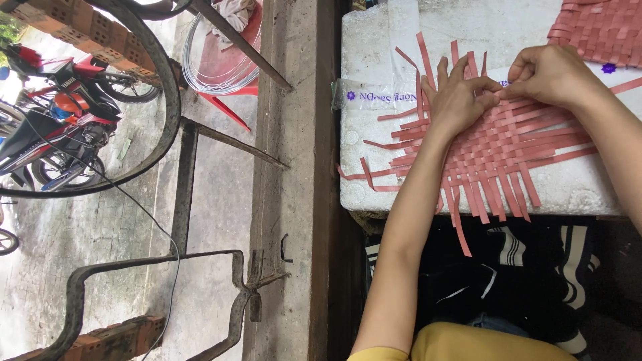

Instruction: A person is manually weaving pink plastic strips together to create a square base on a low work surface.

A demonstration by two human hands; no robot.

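A flat mat of woven pink strips point(495, 150) lies on a white foam box point(374, 47), with loose strip ends fanning out on all sides. My left hand point(458, 97) rests on the mat's far part, fingers spread over the strips and thumb meeting the other hand. My right hand point(552, 73) is curled just to the right, pinching a pink strip at the mat's far edge between thumb and fingertips. Both forearms reach in from the bottom and right.
A second woven pink piece point(598, 27) sits at the box's far right corner. Left of the box runs a concrete ledge point(287, 200), then a metal frame point(180, 200), a red plastic chair point(227, 60), coiled wire and a red motorbike point(60, 113).
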